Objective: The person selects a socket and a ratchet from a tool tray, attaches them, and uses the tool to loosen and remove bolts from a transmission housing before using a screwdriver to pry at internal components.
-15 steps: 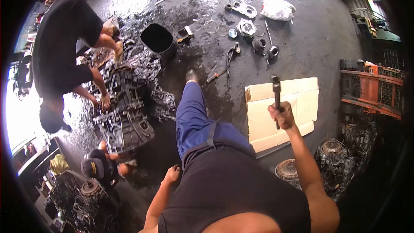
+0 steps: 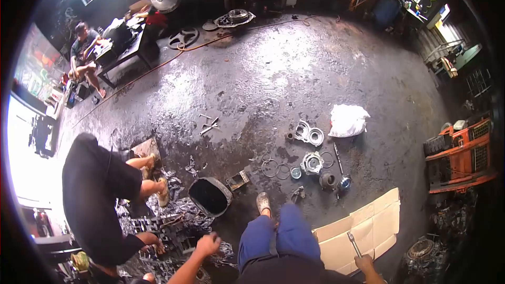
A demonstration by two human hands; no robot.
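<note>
My right hand (image 2: 363, 263) grips a metal bar with a thicker, socket-like end (image 2: 352, 238), which points up and forward. Below it lies a flattened cardboard sheet (image 2: 376, 218) on the floor. My left hand (image 2: 209, 244) is held out in front with its fingers curled in; no object shows in it. Close beyond that hand are an open black container (image 2: 229, 197) and the greasy metal parts of a gearbox-like assembly (image 2: 165, 229), partly hidden. A bent-over co-worker (image 2: 94, 194) has a hand on this assembly.
Ahead on the oily floor lie metal housings (image 2: 313, 163), rings (image 2: 270, 168), a long shaft (image 2: 337, 158) and a white bag (image 2: 349, 121). An orange machine (image 2: 468, 152) stands at right. A seated person (image 2: 86, 50) is by a table (image 2: 123, 52); a hose (image 2: 173, 57) crosses the floor.
My view has tilted up, bringing the far room in. My left hand has come forward, and my right hand with the bar sits lower in view. The co-worker still bends over the assembly.
</note>
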